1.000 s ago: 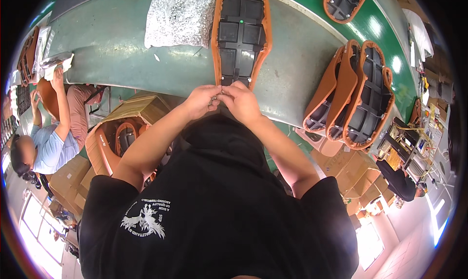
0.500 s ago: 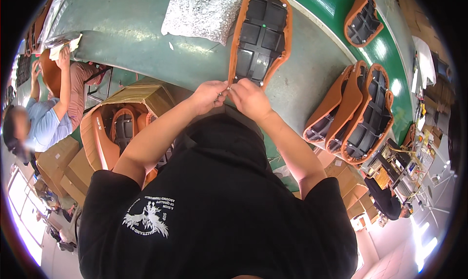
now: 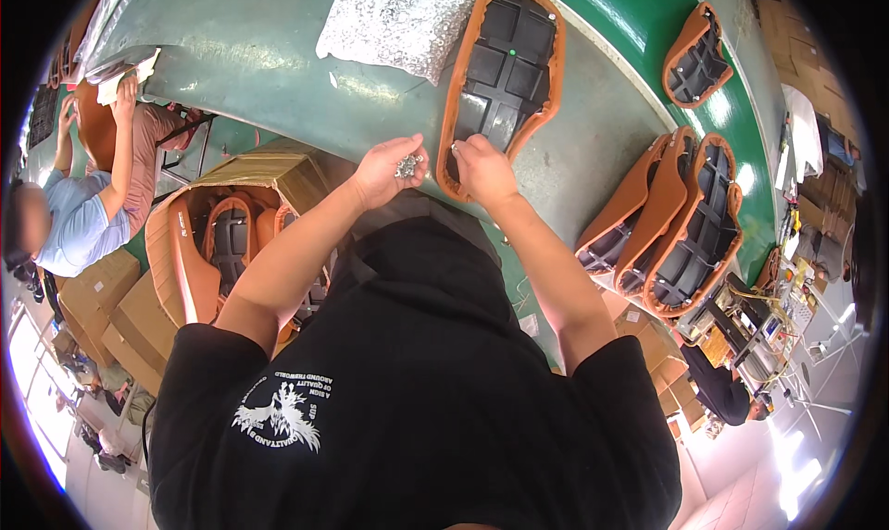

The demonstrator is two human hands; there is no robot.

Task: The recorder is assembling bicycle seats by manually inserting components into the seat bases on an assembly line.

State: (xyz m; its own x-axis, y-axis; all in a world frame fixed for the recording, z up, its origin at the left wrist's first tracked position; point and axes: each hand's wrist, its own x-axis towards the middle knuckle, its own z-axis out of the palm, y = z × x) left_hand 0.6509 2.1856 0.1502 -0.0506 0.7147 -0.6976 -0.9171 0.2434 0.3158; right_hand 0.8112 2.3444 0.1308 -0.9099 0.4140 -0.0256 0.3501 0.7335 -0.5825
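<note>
A brown padded seat (image 3: pixel 512 76) lies upside down on the workbench, its black ribbed plastic base facing up and small pale fasteners at its far corners. Small silvery metal fasteners (image 3: pixel 406 166) rest in my left hand (image 3: pixel 387 172), cupped around them just left of the seat's near end. Over that near end, my right hand (image 3: pixel 485 172) pinches a small metal fastener (image 3: pixel 455 148); its exact kind is too small to make out. Part of the base is hidden under the right hand.
Bubble wrap (image 3: pixel 398 25) lies beside the seat on the green bench (image 3: pixel 241 58). Several more seats (image 3: pixel 693 224) lean together at the right, and another (image 3: pixel 696 58) lies farther back. A carton (image 3: pixel 269 166) of seats stands below left. A co-worker (image 3: pixel 88 211) sits at the far left.
My hands have moved apart: the left has turned up, showing the fasteners, and the right has shifted onto the seat's near end. The seat appears slightly lower in view.
</note>
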